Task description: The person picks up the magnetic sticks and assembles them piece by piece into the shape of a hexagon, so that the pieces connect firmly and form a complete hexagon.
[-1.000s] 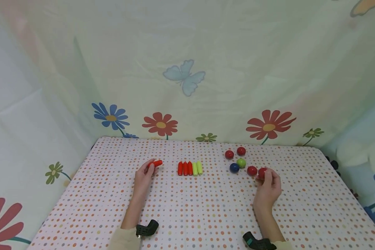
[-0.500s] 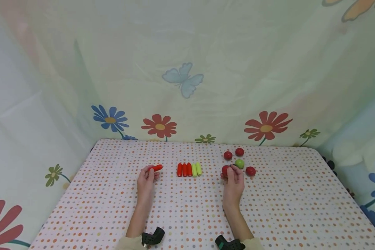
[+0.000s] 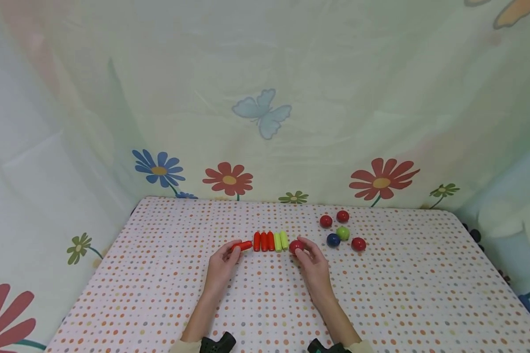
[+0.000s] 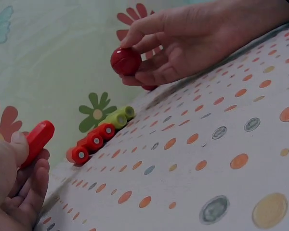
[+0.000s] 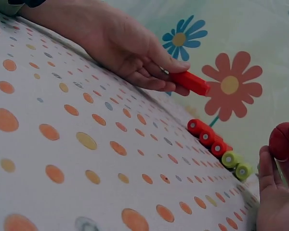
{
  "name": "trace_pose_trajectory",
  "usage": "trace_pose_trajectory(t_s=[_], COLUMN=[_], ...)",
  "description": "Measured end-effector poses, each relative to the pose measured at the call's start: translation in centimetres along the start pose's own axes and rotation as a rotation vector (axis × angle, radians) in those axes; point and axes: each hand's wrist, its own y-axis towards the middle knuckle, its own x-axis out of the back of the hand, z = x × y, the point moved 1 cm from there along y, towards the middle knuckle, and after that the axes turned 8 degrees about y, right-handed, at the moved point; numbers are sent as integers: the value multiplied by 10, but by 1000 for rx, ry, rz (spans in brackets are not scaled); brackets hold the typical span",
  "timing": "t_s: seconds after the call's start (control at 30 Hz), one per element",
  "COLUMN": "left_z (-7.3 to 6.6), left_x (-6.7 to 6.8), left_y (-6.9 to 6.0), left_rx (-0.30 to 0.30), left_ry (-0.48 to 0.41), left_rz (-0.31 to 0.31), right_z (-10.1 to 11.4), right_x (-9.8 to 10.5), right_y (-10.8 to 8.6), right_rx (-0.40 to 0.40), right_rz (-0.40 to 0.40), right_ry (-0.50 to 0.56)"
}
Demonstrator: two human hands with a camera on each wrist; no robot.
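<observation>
My left hand (image 3: 221, 267) pinches a red stick (image 3: 242, 245) between thumb and fingers, just left of a row of sticks lying side by side: three red (image 3: 264, 241) and two light green (image 3: 281, 241). At the row's right end my right hand (image 3: 315, 269) pinches a red ball (image 3: 296, 246). In the left wrist view the red ball (image 4: 126, 61) is in the fingertips, with a seam round it. The right wrist view shows the held red stick (image 5: 190, 83) tilted above the table, left of the row.
Right of my right hand lie a blue ball (image 3: 333, 239), a green ball (image 3: 342, 233) and three red balls (image 3: 358, 244). The dotted tabletop (image 3: 181, 274) ends at a flowered curtain (image 3: 265, 162) behind. Dark round things (image 3: 475, 235) show beyond the right edge.
My right hand has carried the red ball left, from beside the other balls to the row's right end. My left hand has moved right and slightly nearer the front with its red stick.
</observation>
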Motion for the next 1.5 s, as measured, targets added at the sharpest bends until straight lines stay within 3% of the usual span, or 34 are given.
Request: trace_pose_trajectory(t_s=[0.1,0.2,0.3,0.53,0.67,0.77,1.5], left_z=[1,2,1,-1,0,1,2], left_x=[-3,-6,-7,-8,-9,-9,-7], left_y=[-1,-4,-6,-8,-7,-7,-8], left_rx=[-51,-114,-144,-150,-151,-164,-233], left_ry=[24,20,13,62,96,118,136], left_rz=[84,177,223,234,262,274,298], right_z=[0,0,0,-1,-3,-4,-7], right_x=[0,-1,-1,0,1,0,-1], right_y=[-1,-2,-3,-5,-6,-7,-7], right_rx=[-18,-33,-52,-80,-70,-53,-52], right_rz=[46,81,108,195,246,253,296], right_ry=[-32,5,35,60,-9,-77,-153])
